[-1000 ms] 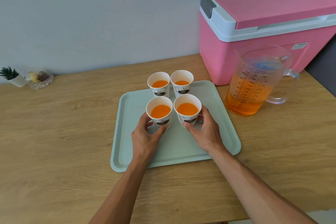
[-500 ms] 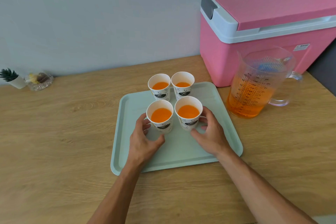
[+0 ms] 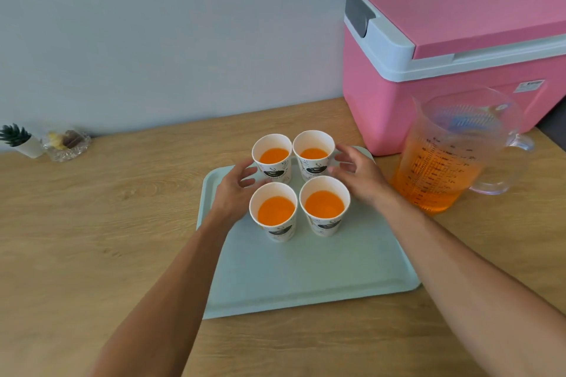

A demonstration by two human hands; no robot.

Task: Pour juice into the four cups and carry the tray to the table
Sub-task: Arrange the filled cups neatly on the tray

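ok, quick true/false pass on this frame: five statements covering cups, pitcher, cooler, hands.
1. All four cups hold orange juice. True.
2. The pitcher is empty. False: juice fills its lower part.
3. The pitcher stands on the tray. False: it stands on the wooden counter, right of the tray.
4. The cooler has its lid down. True.
5. The left hand and right hand flank the two near cups. False: they flank the two far cups, fingers spread.

Bright even light, soft shadows, wide-angle edge distortion.
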